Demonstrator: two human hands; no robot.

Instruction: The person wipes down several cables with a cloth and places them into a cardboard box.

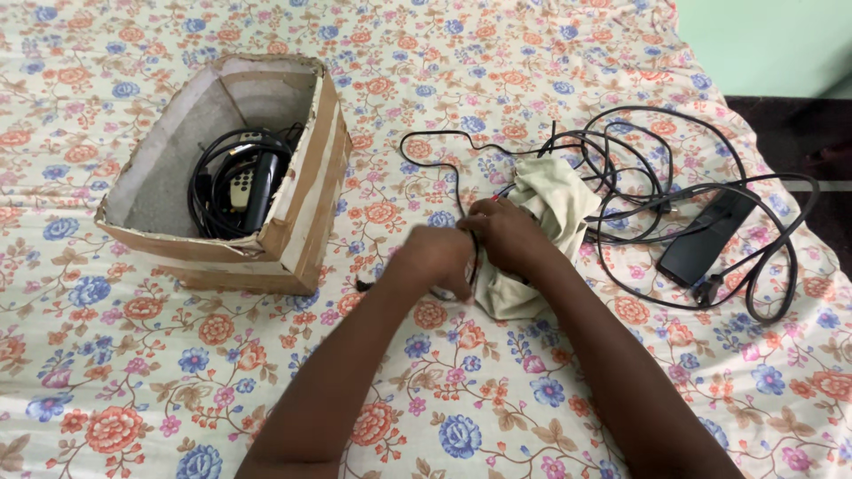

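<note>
Both of my hands meet at the middle of a bed with a floral sheet [133, 372]. My left hand [435, 257] is closed around a thin black cable [444, 142] that loops away toward the far side. My right hand [508, 232] pinches the same cable right beside it, resting on a beige cloth pouch [552, 206]. The cable's small plug end lies on the sheet just left of my left wrist.
An open cardboard box [306, 191] stands at the left, holding coiled black cables and a remote control [241, 188]. At the right lies a black power adapter [706, 238] amid a tangle of thick black cords [781, 266]. The bed's right edge borders a dark floor.
</note>
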